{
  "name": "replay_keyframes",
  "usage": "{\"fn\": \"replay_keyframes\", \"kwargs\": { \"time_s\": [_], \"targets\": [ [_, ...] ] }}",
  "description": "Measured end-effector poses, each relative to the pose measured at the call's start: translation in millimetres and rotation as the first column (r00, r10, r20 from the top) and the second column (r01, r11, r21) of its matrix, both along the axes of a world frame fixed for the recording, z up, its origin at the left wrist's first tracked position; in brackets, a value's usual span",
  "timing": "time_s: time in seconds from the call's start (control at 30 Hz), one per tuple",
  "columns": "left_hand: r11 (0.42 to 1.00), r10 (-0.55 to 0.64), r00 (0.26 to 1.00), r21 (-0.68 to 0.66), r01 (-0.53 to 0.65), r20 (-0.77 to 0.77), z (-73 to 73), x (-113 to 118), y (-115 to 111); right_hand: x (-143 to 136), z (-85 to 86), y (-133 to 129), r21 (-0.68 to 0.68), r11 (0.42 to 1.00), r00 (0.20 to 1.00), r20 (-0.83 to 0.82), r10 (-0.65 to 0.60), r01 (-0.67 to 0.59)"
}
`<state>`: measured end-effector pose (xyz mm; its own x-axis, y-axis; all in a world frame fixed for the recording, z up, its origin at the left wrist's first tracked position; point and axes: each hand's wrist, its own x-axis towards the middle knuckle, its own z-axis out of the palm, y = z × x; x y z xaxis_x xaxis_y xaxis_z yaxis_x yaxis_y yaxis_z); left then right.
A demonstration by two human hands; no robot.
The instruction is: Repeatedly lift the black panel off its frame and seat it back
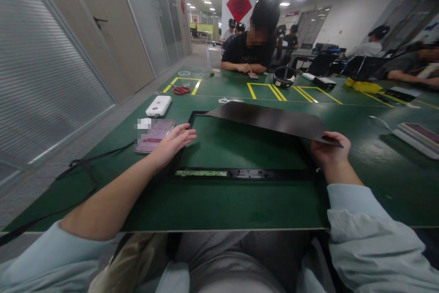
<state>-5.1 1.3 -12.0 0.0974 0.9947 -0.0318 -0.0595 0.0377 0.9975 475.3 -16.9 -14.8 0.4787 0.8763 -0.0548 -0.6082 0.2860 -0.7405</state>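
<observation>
A thin dark panel (pixel 270 119) is tilted over the far right part of a black rectangular frame (pixel 274 174) on the green table. My right hand (pixel 332 150) grips the panel's near right corner, thumb on top and fingers underneath. Beside the frame's left edge is my left hand (pixel 176 141), its fingers spread and holding nothing. A narrow green circuit board (pixel 201 173) lies along the left part of the frame's near side. Green tabletop shows through the frame's opening.
Left of the frame lie a phone (pixel 156 134) and a white power bank (pixel 158 105) with a black cable. Red scissors (pixel 181 90) and small white pieces (pixel 230 100) lie farther back. A person (pixel 252 48) leans on the far side. A white-edged device (pixel 416 140) is at right.
</observation>
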Motion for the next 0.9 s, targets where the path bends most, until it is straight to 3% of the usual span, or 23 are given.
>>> {"fn": "replay_keyframes", "kwargs": {
  "time_s": [0.2,0.43,0.63,0.9],
  "targets": [
    [0.991,0.071,0.979,-0.124,-0.048,0.192,7.4,0,1,3,-3.9,-1,-0.052,0.989,0.957,0.250,0.148,-0.139],
    [0.975,0.124,0.939,-0.215,-0.055,0.321,13.3,-3,3,1,0.7,-7,-0.148,0.969,0.911,0.336,0.240,-0.200],
    [0.973,0.049,0.970,-0.230,0.008,0.240,20.6,1,-3,-14,10.4,-13,-0.242,0.903,0.800,0.421,0.428,-0.355],
    [0.973,0.089,0.987,-0.225,-0.057,0.133,10.5,-6,1,-27,12.4,-19,-0.356,0.855,0.786,0.365,0.499,-0.377]
  ]
}}
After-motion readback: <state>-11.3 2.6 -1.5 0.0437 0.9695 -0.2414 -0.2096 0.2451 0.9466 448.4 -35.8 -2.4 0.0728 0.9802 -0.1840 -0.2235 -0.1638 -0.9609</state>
